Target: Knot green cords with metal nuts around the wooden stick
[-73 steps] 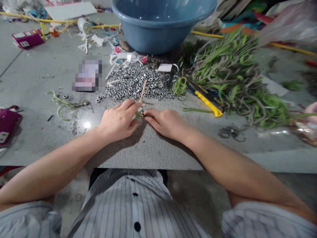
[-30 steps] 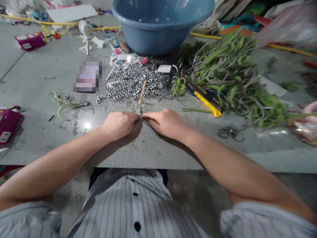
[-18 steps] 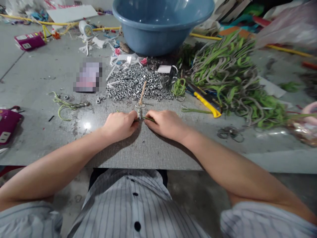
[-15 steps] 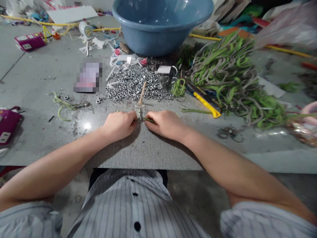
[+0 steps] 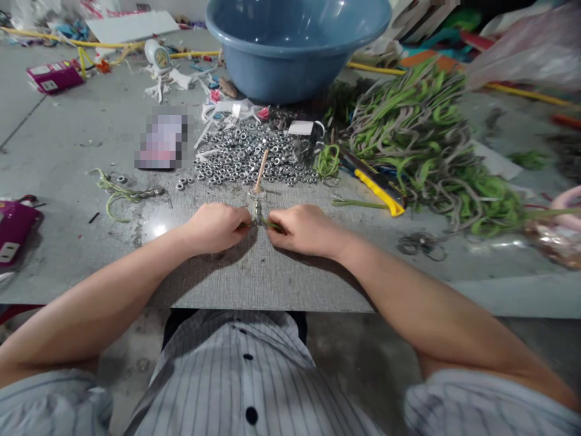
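My left hand (image 5: 215,227) and my right hand (image 5: 302,229) rest on the grey table (image 5: 272,272), knuckles facing each other. Both are closed in a pinch on a thin green cord (image 5: 272,224) that runs between them. On the cord sits a small stack of metal nuts (image 5: 258,212), upright between my fingertips. A thin wooden stick (image 5: 262,170) rises from the stack and leans away from me. Just beyond lies a heap of loose silver nuts (image 5: 249,156).
A blue basin (image 5: 295,45) stands at the back. A big tangle of green and grey cords (image 5: 426,139) fills the right side, with a yellow utility knife (image 5: 379,188) beside it. A finished cord with nuts (image 5: 124,191) lies to the left. Magenta boxes (image 5: 13,227) sit at the left edge.
My left hand let go of the wooden stick and closed on the cord. Both hands then drew slightly toward me, pulling the cord on either side of the nuts.
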A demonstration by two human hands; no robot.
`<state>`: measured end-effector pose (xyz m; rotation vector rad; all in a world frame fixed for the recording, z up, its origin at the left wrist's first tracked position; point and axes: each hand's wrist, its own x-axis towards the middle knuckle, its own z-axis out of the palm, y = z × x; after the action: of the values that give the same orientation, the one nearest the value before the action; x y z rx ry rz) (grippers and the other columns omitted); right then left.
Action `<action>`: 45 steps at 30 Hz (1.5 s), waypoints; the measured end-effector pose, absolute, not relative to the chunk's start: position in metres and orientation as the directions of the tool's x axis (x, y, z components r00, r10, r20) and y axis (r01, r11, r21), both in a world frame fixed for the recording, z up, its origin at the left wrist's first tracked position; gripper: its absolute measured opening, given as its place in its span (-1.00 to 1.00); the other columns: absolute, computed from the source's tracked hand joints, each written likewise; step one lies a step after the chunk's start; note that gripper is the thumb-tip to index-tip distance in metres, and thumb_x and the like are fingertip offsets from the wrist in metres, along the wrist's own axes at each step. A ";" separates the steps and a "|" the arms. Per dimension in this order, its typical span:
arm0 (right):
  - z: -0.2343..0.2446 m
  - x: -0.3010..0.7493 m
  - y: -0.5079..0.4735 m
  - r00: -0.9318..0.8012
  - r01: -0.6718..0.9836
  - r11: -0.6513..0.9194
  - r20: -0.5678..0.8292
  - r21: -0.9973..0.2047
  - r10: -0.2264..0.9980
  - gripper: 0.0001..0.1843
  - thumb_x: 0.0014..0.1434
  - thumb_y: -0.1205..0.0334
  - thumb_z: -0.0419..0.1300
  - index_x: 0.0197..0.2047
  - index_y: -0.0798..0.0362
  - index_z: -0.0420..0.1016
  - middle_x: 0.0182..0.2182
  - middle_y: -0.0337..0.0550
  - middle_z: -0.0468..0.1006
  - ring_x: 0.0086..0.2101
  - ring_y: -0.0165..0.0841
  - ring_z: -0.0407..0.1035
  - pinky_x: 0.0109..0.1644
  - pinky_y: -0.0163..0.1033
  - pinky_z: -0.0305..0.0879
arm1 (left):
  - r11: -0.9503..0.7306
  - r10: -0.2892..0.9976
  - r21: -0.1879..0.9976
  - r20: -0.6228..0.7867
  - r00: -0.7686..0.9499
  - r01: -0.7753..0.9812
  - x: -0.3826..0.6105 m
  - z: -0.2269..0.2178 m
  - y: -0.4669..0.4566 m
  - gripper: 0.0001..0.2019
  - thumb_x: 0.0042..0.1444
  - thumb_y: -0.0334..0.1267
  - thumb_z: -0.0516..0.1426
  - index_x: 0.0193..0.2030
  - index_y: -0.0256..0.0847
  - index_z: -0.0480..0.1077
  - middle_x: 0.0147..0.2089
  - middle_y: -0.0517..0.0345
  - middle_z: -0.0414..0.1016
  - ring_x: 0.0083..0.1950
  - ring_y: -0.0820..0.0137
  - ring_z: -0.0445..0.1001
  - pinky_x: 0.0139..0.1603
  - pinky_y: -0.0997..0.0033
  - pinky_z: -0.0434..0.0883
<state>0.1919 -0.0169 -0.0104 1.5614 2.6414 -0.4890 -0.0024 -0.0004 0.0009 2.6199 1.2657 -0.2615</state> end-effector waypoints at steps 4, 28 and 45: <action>-0.011 0.191 -0.018 -0.490 0.868 0.459 -0.175 -0.189 0.854 -0.77 0.27 0.10 0.06 -0.29 0.04 0.44 -0.51 -0.19 0.48 -0.49 -0.36 0.26 -0.42 -0.27 -0.15 | -0.609 0.770 0.057 -0.200 0.606 0.791 -0.004 -0.001 -0.004 -0.72 0.15 -0.23 0.00 -0.15 -0.17 0.51 -0.44 0.12 0.51 -0.45 0.37 0.44 -0.49 0.44 0.08; -0.051 0.213 0.022 -0.366 0.920 0.382 0.165 -0.082 0.916 -0.48 0.36 0.01 -0.04 0.26 0.06 0.33 0.33 0.05 0.23 0.32 0.05 0.03 0.27 0.35 0.00 | -0.749 0.651 -0.003 0.190 0.735 0.663 -0.015 -0.019 0.003 -0.47 0.13 -0.52 -0.06 0.20 -0.15 0.39 0.32 -0.01 0.32 0.23 0.09 0.36 0.09 0.03 0.39; -0.061 0.217 0.022 -0.301 0.878 0.411 0.383 -0.246 0.873 -0.72 0.28 0.23 0.05 -0.08 -0.02 0.58 -0.02 0.01 0.59 0.08 -0.04 0.32 0.22 0.34 -0.07 | -0.774 0.632 0.112 0.188 0.752 0.623 -0.016 -0.018 0.002 -0.65 0.24 -0.23 -0.04 0.00 -0.22 0.50 0.04 -0.01 0.58 0.14 0.12 0.45 0.21 -0.04 0.24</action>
<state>0.2172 0.0217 -0.0606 2.0182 2.9984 0.0185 -0.0160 0.0017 -0.0179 2.9008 1.0401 0.3348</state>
